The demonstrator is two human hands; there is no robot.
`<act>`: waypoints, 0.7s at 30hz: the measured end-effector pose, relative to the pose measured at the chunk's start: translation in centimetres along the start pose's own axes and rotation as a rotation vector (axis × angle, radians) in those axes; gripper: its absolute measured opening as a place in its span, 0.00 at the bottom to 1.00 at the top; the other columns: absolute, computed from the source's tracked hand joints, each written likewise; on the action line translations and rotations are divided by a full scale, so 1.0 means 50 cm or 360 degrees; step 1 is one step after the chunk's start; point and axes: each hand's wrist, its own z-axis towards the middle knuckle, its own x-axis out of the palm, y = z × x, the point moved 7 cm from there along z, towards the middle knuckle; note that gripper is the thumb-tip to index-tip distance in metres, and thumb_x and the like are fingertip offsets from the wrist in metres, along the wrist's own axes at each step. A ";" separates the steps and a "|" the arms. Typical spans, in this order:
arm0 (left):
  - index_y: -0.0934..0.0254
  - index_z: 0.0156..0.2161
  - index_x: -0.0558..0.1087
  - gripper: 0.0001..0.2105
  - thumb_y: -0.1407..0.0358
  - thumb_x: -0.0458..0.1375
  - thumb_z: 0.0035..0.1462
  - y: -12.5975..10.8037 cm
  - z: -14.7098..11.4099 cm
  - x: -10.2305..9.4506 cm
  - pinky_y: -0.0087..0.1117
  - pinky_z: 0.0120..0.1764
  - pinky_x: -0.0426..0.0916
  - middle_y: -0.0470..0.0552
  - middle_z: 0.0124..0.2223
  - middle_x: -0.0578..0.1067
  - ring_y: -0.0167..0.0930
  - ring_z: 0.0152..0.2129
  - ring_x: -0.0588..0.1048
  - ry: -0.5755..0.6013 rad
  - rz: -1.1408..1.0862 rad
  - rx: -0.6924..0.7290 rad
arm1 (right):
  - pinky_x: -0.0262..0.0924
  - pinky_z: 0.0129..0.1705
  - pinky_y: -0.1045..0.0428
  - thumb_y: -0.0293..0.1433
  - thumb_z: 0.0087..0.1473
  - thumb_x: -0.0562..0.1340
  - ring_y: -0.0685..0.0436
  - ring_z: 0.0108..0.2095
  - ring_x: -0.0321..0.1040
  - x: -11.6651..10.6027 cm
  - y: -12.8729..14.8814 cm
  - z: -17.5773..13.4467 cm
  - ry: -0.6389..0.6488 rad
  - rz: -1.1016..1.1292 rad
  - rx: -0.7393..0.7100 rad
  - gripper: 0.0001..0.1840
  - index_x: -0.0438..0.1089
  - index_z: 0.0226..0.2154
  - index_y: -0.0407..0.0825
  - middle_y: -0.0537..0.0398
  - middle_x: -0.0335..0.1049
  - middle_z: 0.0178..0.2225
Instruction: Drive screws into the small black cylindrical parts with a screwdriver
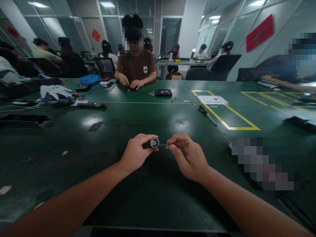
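Observation:
Between the thumb and fingers of my left hand [136, 152] is a small round metal-rimmed part [154, 143], its hollow dark face turned towards me with small details inside. My right hand [189, 158] pinches a small screwdriver [181, 143] with a brownish, see-through handle. Its thin shaft points left and reaches the right side of the round part; whether the tip touches a screw there is too small to tell. Both hands are held above the green table [118, 204], near its front edge.
A yellow-black screwdriver [207, 114] lies right of centre by yellow tape outlines [243, 127]. A blurred-out object [261, 164] sits at right. At left are white gloves [55, 92], a pen-like tool [91, 105] and a blue tray [89, 79]. Across the table a person [137, 65] works near a black case [163, 92].

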 end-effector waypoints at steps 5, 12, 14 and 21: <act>0.55 0.49 0.80 0.18 0.70 0.70 0.53 0.001 0.001 0.003 0.42 0.52 0.71 0.48 0.47 0.82 0.36 0.45 0.78 0.0031 0.0036 0.0021 | 0.67 0.37 0.50 0.29 0.65 0.59 0.45 0.34 0.76 0.001 0.016 0.000 0.0037 -0.0038 -0.0092 0.05 0.65 0.44 0.52 0.53 0.76 0.35; 0.56 0.50 0.80 0.19 0.70 0.70 0.52 0.007 -0.002 -0.005 0.42 0.53 0.70 0.48 0.47 0.82 0.36 0.46 0.77 -0.0008 0.0072 -0.0002 | 0.66 0.36 0.50 0.29 0.65 0.59 0.45 0.31 0.74 -0.015 0.015 -0.006 -0.0131 -0.0092 -0.0048 0.04 0.65 0.43 0.52 0.54 0.74 0.34; 0.55 0.50 0.79 0.19 0.69 0.71 0.52 0.008 -0.003 -0.004 0.41 0.53 0.70 0.48 0.47 0.81 0.36 0.46 0.77 -0.0010 0.0062 0.0014 | 0.66 0.36 0.51 0.29 0.65 0.58 0.45 0.32 0.75 -0.008 0.013 -0.004 -0.0068 -0.0085 -0.0054 0.03 0.65 0.42 0.52 0.54 0.74 0.34; 0.56 0.50 0.79 0.19 0.69 0.71 0.52 0.007 -0.004 -0.005 0.40 0.52 0.70 0.49 0.47 0.81 0.36 0.46 0.78 -0.0003 0.0061 0.0020 | 0.67 0.36 0.51 0.28 0.64 0.59 0.45 0.33 0.75 -0.003 0.012 0.001 -0.0032 -0.0121 -0.0056 0.05 0.64 0.43 0.52 0.53 0.75 0.35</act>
